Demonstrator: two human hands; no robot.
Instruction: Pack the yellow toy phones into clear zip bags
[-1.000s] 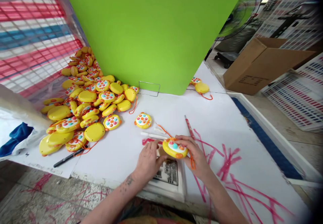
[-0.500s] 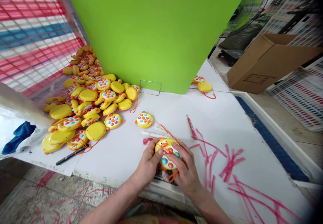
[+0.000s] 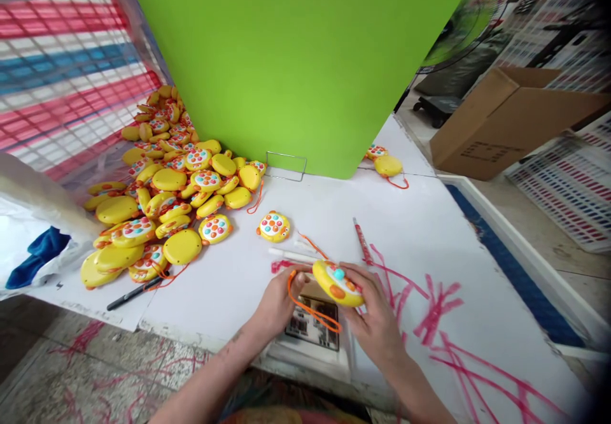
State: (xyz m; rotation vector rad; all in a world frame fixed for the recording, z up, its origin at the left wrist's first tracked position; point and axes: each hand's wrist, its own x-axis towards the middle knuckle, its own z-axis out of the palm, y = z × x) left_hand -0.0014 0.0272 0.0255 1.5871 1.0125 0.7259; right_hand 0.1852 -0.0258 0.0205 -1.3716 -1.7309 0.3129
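My right hand point(image 3: 375, 316) grips a yellow duck-faced button toy point(image 3: 338, 284), tipped so that its edge and a few coloured buttons show. From my left hand point(image 3: 277, 306), its fingertips pinched together, an orange cord point(image 3: 309, 312) loops down beneath the toy. Below both hands lies a flat pale item with a dark printed panel point(image 3: 312, 327), partly covered. Another button toy point(image 3: 274, 226) rests face up on the white tabletop point(image 3: 315, 204), just beyond a white stick-like pen point(image 3: 289, 254).
A heap of yellow toys point(image 3: 181, 247) fills the left side near a black marker point(image 3: 136, 293). A large green board point(image 3: 296, 67) stands at the back. Pink strips point(image 3: 436, 309) and a red pen point(image 3: 361, 239) lie right. Beyond are a cardboard box point(image 3: 487, 121) and fan point(image 3: 470, 23).
The toy was face up between both hands. Now it is tilted in my right hand, shifted slightly right, and my left hand has moved off it to the orange cord.
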